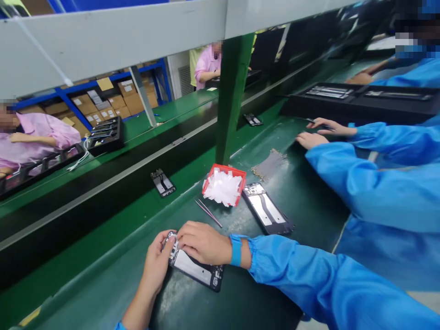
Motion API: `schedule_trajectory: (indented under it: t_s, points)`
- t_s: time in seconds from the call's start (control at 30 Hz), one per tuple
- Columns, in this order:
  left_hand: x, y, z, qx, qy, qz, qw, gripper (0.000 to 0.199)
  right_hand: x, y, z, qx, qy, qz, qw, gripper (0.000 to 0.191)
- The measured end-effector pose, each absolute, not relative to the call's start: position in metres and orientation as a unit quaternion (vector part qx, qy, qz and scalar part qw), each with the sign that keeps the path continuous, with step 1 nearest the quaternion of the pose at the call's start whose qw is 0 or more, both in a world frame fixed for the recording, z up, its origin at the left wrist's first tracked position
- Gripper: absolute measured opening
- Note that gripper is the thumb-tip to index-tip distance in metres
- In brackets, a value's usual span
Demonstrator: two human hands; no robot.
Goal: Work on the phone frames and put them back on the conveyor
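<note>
A blue shelf (60, 95) of boxes stands beyond my green workbench (316, 192). My right arm (309, 272), sleeved in blue, reaches in over the bench's front edge; my left forearm (140, 295) angles upward. My right hand (204, 243) arches, fingers bent close together, over the opened phone (192, 268); whether they pinch anything, I cannot tell. My left hand (156, 259) clamps the phone's end, thumb on top, between the bench's front and far edges. Tweezers (209, 213) lie beyond.
</note>
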State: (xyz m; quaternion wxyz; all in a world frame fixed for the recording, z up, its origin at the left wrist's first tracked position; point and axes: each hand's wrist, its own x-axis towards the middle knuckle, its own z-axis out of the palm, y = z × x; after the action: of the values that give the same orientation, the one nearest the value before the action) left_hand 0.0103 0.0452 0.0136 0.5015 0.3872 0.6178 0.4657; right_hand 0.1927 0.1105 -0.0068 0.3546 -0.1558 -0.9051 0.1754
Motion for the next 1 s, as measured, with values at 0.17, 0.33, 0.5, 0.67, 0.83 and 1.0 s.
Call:
schedule_trajectory:
  t_s: [0.17, 0.33, 0.5, 0.67, 0.83, 1.0]
  points:
    - [0.009, 0.042, 0.007, 0.397, 0.613, 0.47, 0.496, 0.051, 0.195, 0.11, -0.006, -0.166, -0.906, 0.18, 0.345, 0.02]
    - [0.01, 0.04, 0.005, 0.39, 0.629, 0.485, 0.467, 0.053, 0.196, 0.109, -0.008, -0.158, -0.916, 0.109, 0.351, 0.018]
    - [0.014, 0.039, 0.007, 0.387, 0.615, 0.483, 0.488, 0.052, 0.196, 0.098, -0.004, -0.192, -0.939, 0.032, 0.282, 0.021]
    - [0.014, 0.039, 0.006, 0.39, 0.613, 0.481, 0.49, 0.05, 0.199, 0.094, 0.002, -0.191, -0.955, 0.051, 0.22, 0.021]
    - [0.018, 0.037, 0.003, 0.371, 0.599, 0.52, 0.484, 0.06, 0.203, 0.098, 0.002, -0.171, -0.96, 0.064, 0.213, 0.025]
    - [0.021, 0.037, 0.0, 0.351, 0.598, 0.534, 0.484, 0.07, 0.207, 0.1, 0.003, -0.157, -0.962, 0.074, 0.209, 0.031]
